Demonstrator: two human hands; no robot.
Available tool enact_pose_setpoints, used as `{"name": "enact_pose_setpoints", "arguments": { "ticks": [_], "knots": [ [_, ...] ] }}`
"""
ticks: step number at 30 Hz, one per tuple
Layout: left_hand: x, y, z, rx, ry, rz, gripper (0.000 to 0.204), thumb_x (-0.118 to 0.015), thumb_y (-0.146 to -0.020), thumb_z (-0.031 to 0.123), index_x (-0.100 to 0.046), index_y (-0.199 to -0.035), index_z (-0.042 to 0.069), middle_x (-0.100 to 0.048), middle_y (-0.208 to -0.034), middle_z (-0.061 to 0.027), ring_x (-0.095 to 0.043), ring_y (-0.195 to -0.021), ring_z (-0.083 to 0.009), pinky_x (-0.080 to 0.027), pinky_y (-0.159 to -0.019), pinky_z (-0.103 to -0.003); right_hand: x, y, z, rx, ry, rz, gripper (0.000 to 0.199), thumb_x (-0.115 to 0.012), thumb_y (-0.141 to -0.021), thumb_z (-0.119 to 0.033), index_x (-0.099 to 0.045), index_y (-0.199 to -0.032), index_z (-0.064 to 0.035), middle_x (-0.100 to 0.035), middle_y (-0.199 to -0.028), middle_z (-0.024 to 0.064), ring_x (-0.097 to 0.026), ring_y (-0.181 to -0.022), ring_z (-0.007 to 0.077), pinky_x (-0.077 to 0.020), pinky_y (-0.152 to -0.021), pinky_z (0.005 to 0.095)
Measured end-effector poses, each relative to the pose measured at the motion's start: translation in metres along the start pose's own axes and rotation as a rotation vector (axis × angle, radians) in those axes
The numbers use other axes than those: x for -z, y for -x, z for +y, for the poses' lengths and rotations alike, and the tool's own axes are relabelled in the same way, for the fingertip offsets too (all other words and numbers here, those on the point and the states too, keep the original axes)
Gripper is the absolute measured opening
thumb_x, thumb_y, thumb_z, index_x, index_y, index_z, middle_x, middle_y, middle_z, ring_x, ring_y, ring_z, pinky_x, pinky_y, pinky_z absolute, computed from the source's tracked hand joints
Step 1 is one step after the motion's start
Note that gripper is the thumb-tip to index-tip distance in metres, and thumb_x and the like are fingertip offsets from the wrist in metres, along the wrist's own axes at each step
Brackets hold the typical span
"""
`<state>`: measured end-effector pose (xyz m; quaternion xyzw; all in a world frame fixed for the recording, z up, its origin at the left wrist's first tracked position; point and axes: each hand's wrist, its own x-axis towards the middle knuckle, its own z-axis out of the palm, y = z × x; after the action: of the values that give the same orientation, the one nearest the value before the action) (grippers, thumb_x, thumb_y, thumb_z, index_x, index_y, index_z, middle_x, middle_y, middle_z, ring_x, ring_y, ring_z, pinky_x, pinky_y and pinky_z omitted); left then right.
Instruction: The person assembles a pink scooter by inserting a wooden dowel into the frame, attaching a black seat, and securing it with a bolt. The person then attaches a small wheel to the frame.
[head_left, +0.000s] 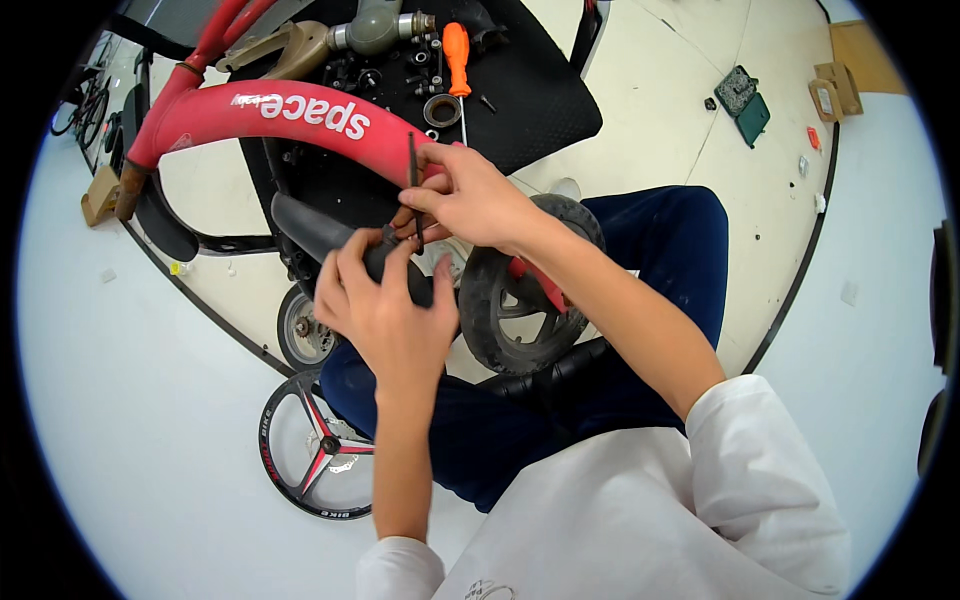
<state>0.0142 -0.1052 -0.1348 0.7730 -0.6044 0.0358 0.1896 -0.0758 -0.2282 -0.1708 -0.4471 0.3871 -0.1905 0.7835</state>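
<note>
Between thumb and fingers, my right hand (470, 200) is closed on a thin dark hex key (413, 165), held roughly upright beside the red bicycle frame (300, 125). My left hand (385, 310) lies over a smooth black curved part (315, 228) that looks like a saddle or mudguard. Its fingertips are closed at a small dark metal piece (389, 236) close to the key's lower end, and its thumb stands apart. Fingers partly hide where key and piece meet. Just right of my hands is a small black-tyred wheel (490, 310) with red parts behind it.
A black chair seat (540, 110) ahead carries an orange-handled screwdriver (456, 60), a metal ring (441, 111), and several loose bolts. A three-spoke wheel (325, 445) and a smaller wheel (303, 330) are at lower left. An open green case (745, 105) sits on the floor, far right.
</note>
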Motion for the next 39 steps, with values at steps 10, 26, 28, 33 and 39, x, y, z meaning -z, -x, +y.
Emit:
{"name": "enact_pose_setpoints", "arguments": {
  "ticks": [10,26,28,33,39],
  "knots": [
    [0.0,-0.027,-0.007,-0.204,-0.085,-0.151,0.011,-0.076,-0.07,0.01,-0.074,-0.08,0.005,-0.064,-0.087,-0.0012,-0.053,-0.095,-0.0243,-0.032,-0.09,-0.043,0.003,0.035,0.021,0.226,0.321,0.421,0.019,-0.069,-0.086,-0.014,-0.061,-0.088,0.0034,-0.068,-0.068,0.0126,-0.07,-0.064,0.0178,-0.0549,-0.061,0.03],
    [0.01,-0.005,-0.017,-0.058,0.19,0.005,0.037,-0.075,-0.071,0.011,-0.069,-0.108,0.007,-0.057,-0.119,-0.0096,-0.051,-0.112,-0.0287,-0.039,-0.097,-0.04,0.019,0.04,0.033,1.005,1.432,0.075,0.014,-0.062,-0.075,-0.009,-0.06,-0.088,-0.0045,-0.058,-0.085,0.0067,-0.062,-0.079,0.0222,-0.0513,-0.073,0.0339],
    [0.008,0.013,-0.032,-0.019,0.185,0.067,0.063,-0.075,-0.075,0.014,-0.053,-0.133,0.007,-0.046,-0.135,-0.0165,-0.048,-0.119,-0.0313,-0.044,-0.098,-0.039,0.012,0.04,0.038,0.908,1.428,0.103,0.015,-0.062,-0.077,-0.009,-0.058,-0.091,-0.0038,-0.058,-0.083,0.0082,-0.063,-0.076,0.0248,-0.0522,-0.07,0.036],
    [-0.011,0.049,-0.037,0.432,0.596,-0.038,0.091,-0.077,-0.078,0.024,-0.025,-0.147,-0.003,-0.045,-0.132,-0.0206,-0.047,-0.12,-0.0302,-0.04,-0.1,-0.04,-0.003,0.053,0.05,0.493,1.01,0.13,0.014,-0.057,-0.089,-0.011,-0.054,-0.098,-0.0003,-0.061,-0.078,0.0149,-0.064,-0.073,0.0336,-0.052,-0.066,0.0414],
    [-0.024,0.054,-0.042,0.512,0.787,-0.072,0.089,-0.075,-0.08,0.028,-0.025,-0.145,-0.007,-0.051,-0.13,-0.022,-0.051,-0.119,-0.0298,-0.036,-0.105,-0.038,-0.02,0.063,0.065,0.433,0.741,0.203,0.014,-0.057,-0.092,-0.014,-0.054,-0.096,-0.001,-0.061,-0.078,0.0151,-0.063,-0.074,0.0345,-0.0498,-0.065,0.0426]
  ]
}}
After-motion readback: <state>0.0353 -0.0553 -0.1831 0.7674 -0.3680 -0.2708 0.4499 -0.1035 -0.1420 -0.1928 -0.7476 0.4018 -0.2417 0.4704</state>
